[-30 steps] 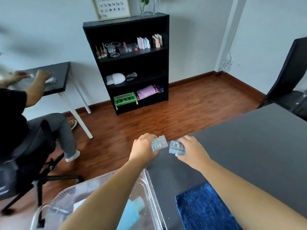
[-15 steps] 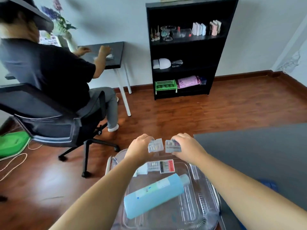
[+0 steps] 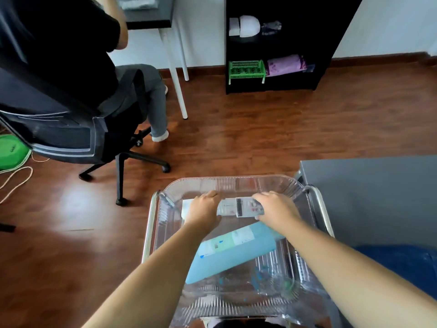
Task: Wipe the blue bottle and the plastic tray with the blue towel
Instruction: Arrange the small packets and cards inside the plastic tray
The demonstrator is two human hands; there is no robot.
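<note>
Clear plastic tray (image 3: 236, 183) on a metal-railed stand, blue bottle (image 3: 234, 254) lying on its side inside, blue towel (image 3: 399, 256) untouched on the grey table (image 3: 369, 197) to the right. Looks like clearing-out before any wiping: left hand (image 3: 204, 213) and right hand (image 3: 275, 209) both down at the tray's far end, each closed on a small clear case (image 3: 247, 207), contents too blurred to read. Next, probably: cases out, hands emptied, towel picked up.

Lower centre of frame: clear plastic tray (image 3: 236, 301) holds the blue bottle (image 3: 233, 253), lying tilted. Left hand (image 3: 205, 213) and right hand (image 3: 275, 209) each close a grip on small clear cases (image 3: 238, 207) (contents blurred). Blue towel (image 3: 399, 263) on grey worktop (image 3: 369, 197), lower right.
</note>
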